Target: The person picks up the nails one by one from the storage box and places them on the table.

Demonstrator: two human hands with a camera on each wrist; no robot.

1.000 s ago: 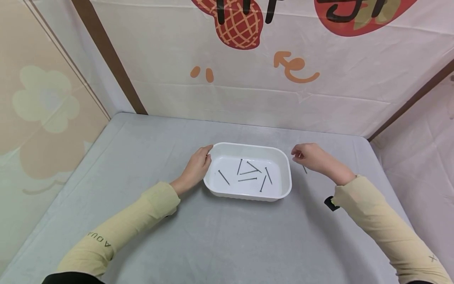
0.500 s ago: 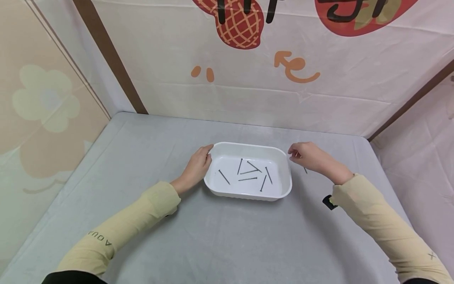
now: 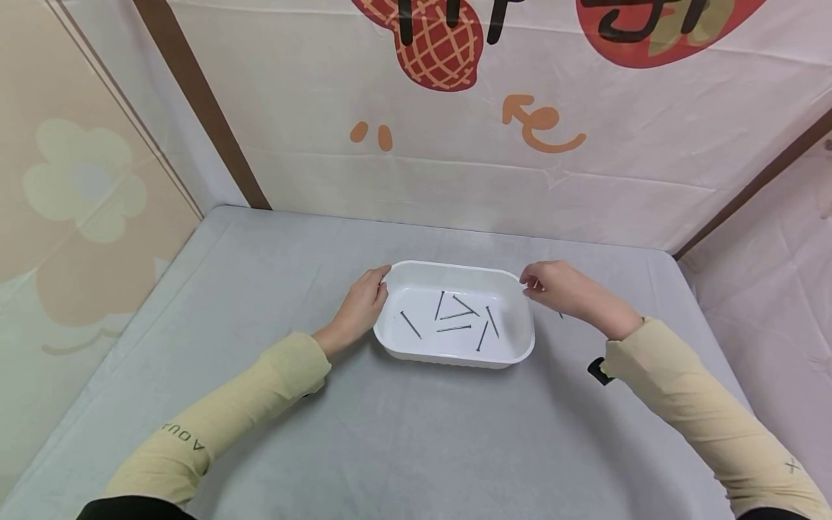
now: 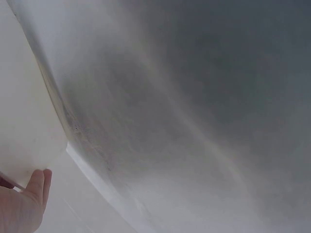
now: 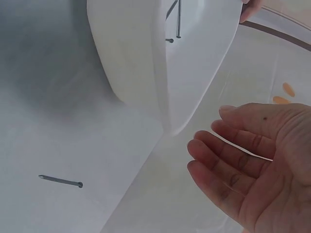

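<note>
"Where does the tray sit against the hands?"

"The white tray (image 3: pixel 455 276) stands on the grey tabletop (image 3: pixel 390 433), between the two. Call its far edge in the head view twelve. The left hand (image 3: pixel 356 309) is at about ten o'clock, pinching the rim between thumb and fingers."

"And the right hand (image 3: pixel 554 286)?"

"Two o'clock, just beside the corner. Its fingers are loosely bent and the palm shows bare in the right wrist view, so it's grasping nothing."

"Is it touching the tray?"

"Seen from the head, fingertips and rim seem to meet. The wrist camera shows a slim gap between them."

"What about the nails?"

"Seven nails (image 3: pixel 453 328) lie scattered over the tray's floor, all of them clear of both hands. One lone nail (image 5: pixel 60 180) is outside, on the tabletop off the tray's three o'clock side."

"Near the right hand, then?"

"Yes, about six o'clock from it in the head view, where the hand covers all but a tip. It isn't in the fingers."
</note>
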